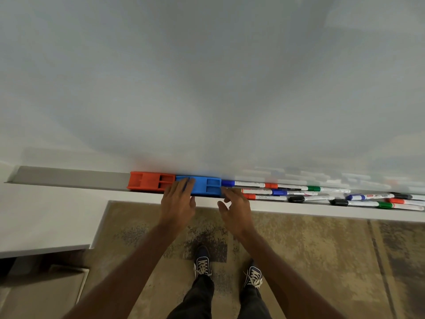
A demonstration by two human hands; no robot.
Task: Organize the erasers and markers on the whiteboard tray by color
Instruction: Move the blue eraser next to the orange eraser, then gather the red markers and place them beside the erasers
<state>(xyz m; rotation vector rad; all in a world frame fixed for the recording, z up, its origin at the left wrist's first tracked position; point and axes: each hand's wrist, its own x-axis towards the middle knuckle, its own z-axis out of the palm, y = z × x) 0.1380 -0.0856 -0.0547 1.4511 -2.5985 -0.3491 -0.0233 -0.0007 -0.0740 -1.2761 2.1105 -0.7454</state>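
Note:
On the grey whiteboard tray (69,179) a red eraser (147,181) lies end to end with a blue eraser (204,185). My left hand (178,200) rests with spread fingers on the blue eraser's left end, holding nothing. My right hand (235,209) hovers open at the tray's front lip, beside the blue eraser's right end. Just right of it lies a blue-capped marker (243,183). Further right, several markers with red (271,185), blue, green (314,188) and black (296,199) caps lie mixed in a loose pile.
The whiteboard (207,77) fills the view above the tray. A white ledge (46,215) extends at lower left. Below lie patterned carpet (322,261) and my two shoes. The tray's left stretch holds nothing.

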